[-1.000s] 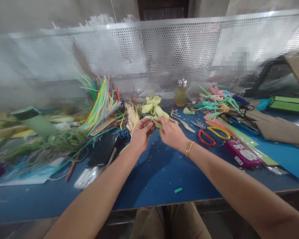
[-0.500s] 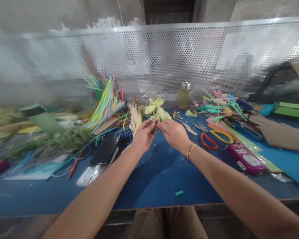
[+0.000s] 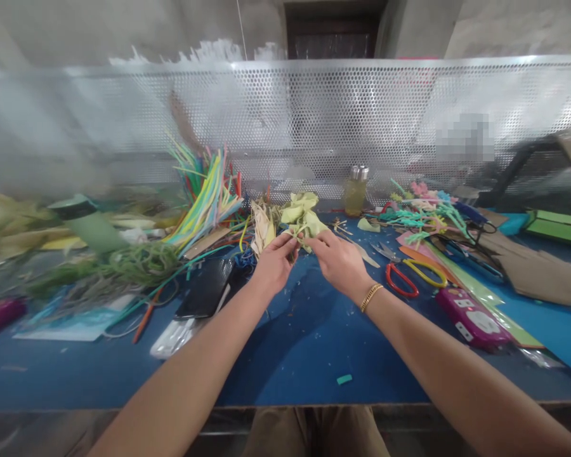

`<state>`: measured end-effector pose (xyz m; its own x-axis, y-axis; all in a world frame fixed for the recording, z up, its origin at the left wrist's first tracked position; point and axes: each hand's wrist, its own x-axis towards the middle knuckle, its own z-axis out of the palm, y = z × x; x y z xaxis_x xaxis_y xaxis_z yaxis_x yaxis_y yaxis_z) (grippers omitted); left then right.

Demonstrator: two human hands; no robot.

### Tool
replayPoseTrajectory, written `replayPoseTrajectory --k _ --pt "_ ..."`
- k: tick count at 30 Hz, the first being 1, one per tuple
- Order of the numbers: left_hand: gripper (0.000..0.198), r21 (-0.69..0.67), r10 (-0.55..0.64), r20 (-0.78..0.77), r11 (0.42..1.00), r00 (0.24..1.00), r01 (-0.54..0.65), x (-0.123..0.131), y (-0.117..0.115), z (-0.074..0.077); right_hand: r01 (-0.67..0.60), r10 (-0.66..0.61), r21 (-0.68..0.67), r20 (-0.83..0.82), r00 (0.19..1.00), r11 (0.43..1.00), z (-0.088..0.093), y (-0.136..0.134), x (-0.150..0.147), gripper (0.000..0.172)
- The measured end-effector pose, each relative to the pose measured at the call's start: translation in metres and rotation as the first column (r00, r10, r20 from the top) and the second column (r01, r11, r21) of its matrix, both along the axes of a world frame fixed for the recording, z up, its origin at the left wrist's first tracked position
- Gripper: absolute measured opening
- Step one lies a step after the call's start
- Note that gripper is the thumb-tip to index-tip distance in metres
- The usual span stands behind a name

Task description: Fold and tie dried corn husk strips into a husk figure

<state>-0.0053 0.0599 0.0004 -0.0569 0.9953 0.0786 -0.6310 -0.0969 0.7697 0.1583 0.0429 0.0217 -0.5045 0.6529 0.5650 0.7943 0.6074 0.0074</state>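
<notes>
Over the middle of the blue table, a pale yellow-green flower of crinkled, leaf-like petals (image 3: 301,208) rises from between my hands. It looks like husk or paper; I cannot tell which. My left hand (image 3: 276,259) pinches its base between thumb and fingers. Close on the other side, my right hand (image 3: 339,259), with a gold bracelet (image 3: 371,296) at the wrist, has its fingertips closed on the lower petals. The fingers cover the base where they meet. Beside the left fingers is a bundle of dry cream husks (image 3: 262,227).
Left of my arms lie a black phone (image 3: 205,289), green cord (image 3: 145,263) and colourful pipe-cleaner stems (image 3: 207,200). To the right are scissors with red and yellow handles (image 3: 402,280), a magenta case (image 3: 471,317) and brown card (image 3: 537,260). A bottle (image 3: 356,193) stands before the perforated metal panel (image 3: 333,127).
My view has shifted slightly, so the scene sits a little lower and further right. Both hands stay together at the flower's base; the right fingers have turned a little more inward.
</notes>
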Motion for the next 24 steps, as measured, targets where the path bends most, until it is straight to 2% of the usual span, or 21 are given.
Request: replayPoseTrajectory --k 12,16,19,24 --pt "0.023 -0.054 0.054 -0.009 0.997 0.998 -0.055 -0.0029 -0.002 0.0026 0.065 -0.072 0.085 0.088 0.994 0.994 0.0058 -0.0012 0.0005 0.041" --pt "0.022 -0.009 0.072 -0.028 0.997 0.997 -0.072 -0.0019 -0.002 0.0031 0.027 -0.032 0.049 0.093 0.995 0.998 0.0049 0.0027 0.0028 0.032" --pt "0.025 0.006 0.077 -0.039 0.997 0.996 -0.077 -0.0017 -0.0016 0.0018 0.01 -0.014 0.056 0.075 0.997 0.998 0.0047 0.0043 0.0041 0.03" --pt "0.032 0.017 0.107 -0.098 0.994 0.989 -0.106 -0.0019 -0.0008 -0.0002 -0.136 0.136 0.006 -0.02 0.99 0.991 0.0054 0.0052 0.0033 0.031"
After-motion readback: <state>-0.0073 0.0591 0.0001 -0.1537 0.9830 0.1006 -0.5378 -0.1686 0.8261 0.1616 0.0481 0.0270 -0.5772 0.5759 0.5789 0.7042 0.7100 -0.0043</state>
